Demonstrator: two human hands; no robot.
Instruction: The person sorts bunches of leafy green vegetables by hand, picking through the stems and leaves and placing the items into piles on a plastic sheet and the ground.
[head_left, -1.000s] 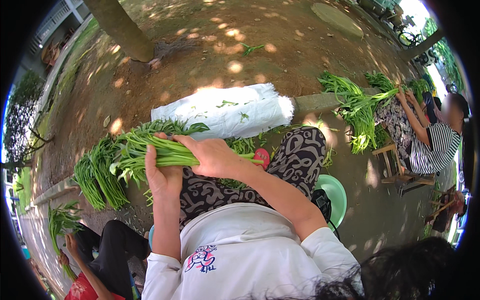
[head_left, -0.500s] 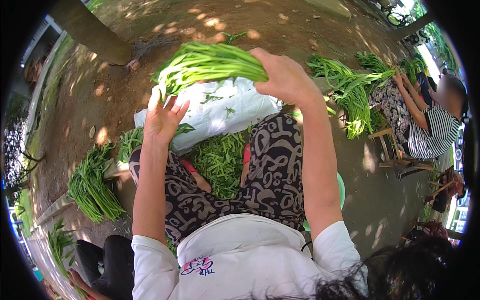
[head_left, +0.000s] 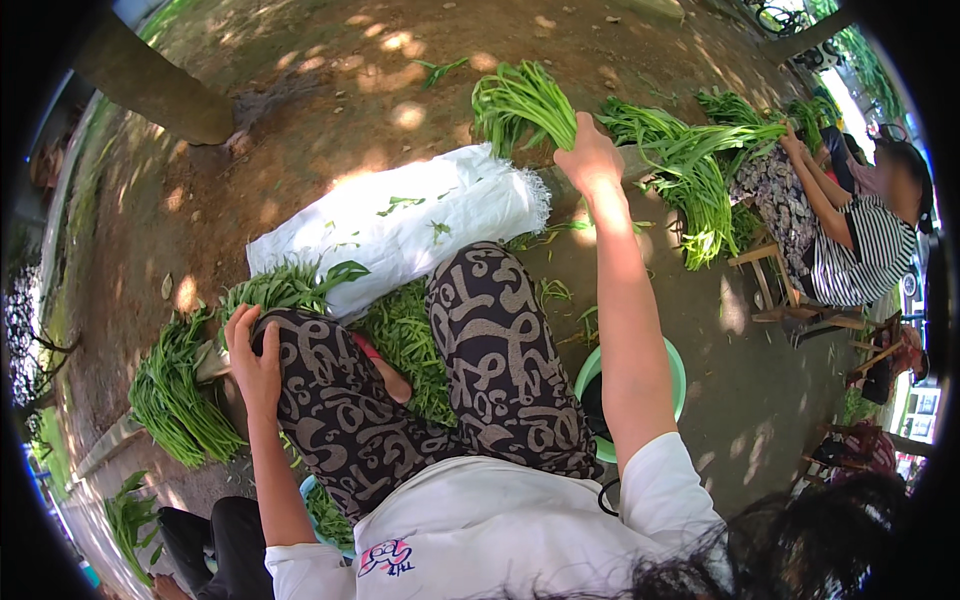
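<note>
My right hand is stretched far forward and grips a bundle of long green leafy stalks held above the dirt ground, beyond a white woven sack. My left hand rests on my left knee, holding nothing, next to a pile of green stalks on the ground at my left. More loose greens lie between my knees in patterned trousers.
Another large heap of greens lies to the right, in front of a seated person in a striped top on a wooden stool. A green plastic stool is under me. A tree trunk stands upper left.
My right hand has carried the bundle from over my lap up and out to the far right. My left hand let go of it and dropped to my left knee.
</note>
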